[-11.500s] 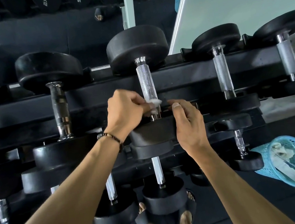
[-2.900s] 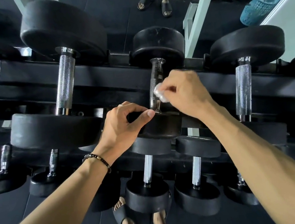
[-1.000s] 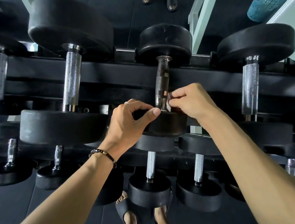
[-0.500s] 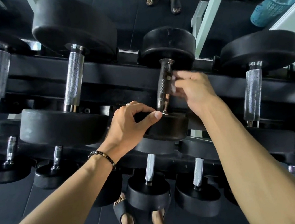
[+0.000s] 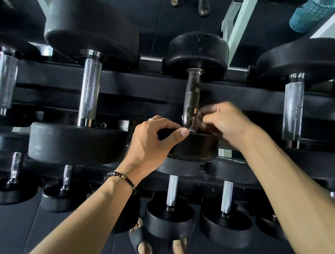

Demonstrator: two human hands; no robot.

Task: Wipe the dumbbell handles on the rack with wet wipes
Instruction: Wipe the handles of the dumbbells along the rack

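A black dumbbell with a dark metal handle (image 5: 193, 96) lies on the top tier of the black rack (image 5: 156, 85), near the middle of the view. My left hand (image 5: 154, 143) grips the rim of its near head (image 5: 195, 147), thumb on top. My right hand (image 5: 225, 123) is blurred at the lower end of the handle, fingers curled against it. The wet wipe is hidden inside that hand. Other dumbbells with bright knurled handles, one to the left (image 5: 89, 92) and one to the right (image 5: 293, 109), lie on either side.
Lower tiers hold smaller dumbbells (image 5: 171, 193). My feet in black sandals (image 5: 145, 248) stand on the dark floor below. A mirror behind the rack reflects a blue mesh basket (image 5: 317, 6) at the upper right. Weight plates hang along the top edge.
My right hand slid down the dark handle from its upper part to its lower end. My left hand stayed on the near head.
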